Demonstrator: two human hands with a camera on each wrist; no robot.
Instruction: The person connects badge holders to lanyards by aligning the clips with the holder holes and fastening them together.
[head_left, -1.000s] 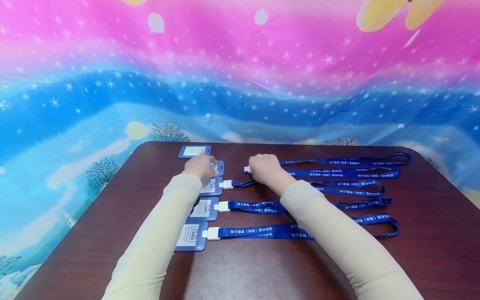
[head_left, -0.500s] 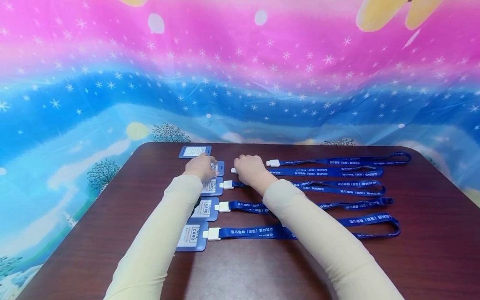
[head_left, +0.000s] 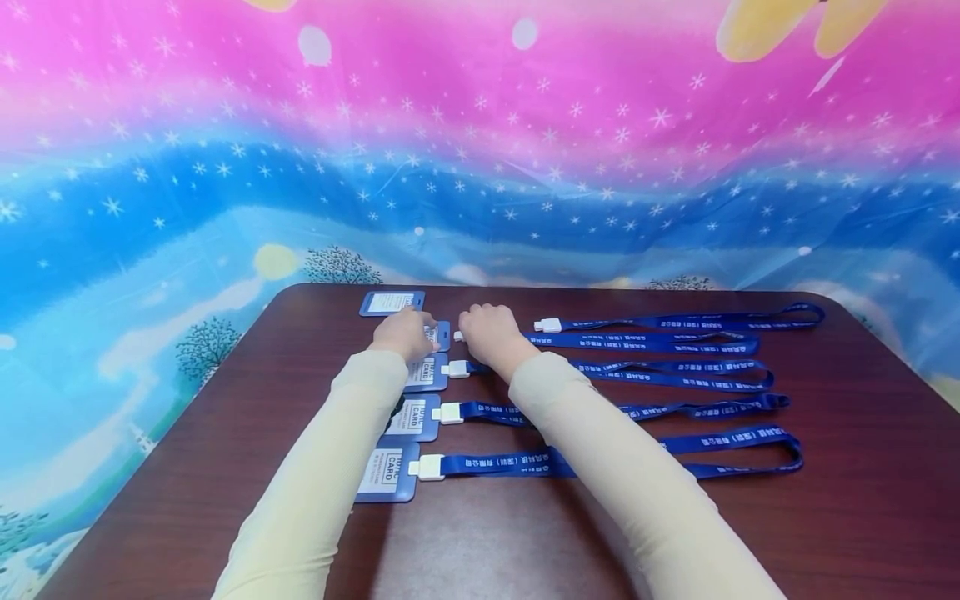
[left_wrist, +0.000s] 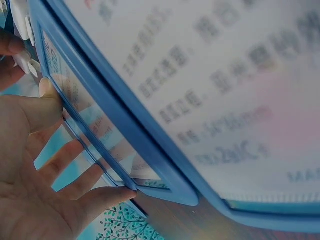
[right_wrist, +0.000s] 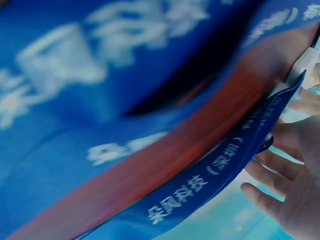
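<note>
My left hand (head_left: 401, 335) holds a blue-framed ID badge holder (head_left: 444, 336) at the second row from the back. In the left wrist view the thumb (left_wrist: 49, 95) lies on its edge, with the other fingers along the far side. Just to the right, my right hand (head_left: 495, 335) pinches the white clip (head_left: 460, 337) of a blue lanyard (head_left: 645, 342). That clip points at the slotted end of the holder, with a small gap in the head view. The right wrist view shows the lanyard strap (right_wrist: 190, 187) running past the fingers.
Nearer me, several badge holders (head_left: 385, 472) lie joined to lanyards (head_left: 495, 465) in rows. At the back lie a loose badge holder (head_left: 391, 303) and a separate lanyard with a white clip (head_left: 548, 325). The brown table (head_left: 480, 542) meets a printed curtain (head_left: 480, 208) behind.
My right hand has moved left with the lanyard clip, bringing it close to the badge holder. The back lanyard's clip has come into view. My left hand has hardly moved.
</note>
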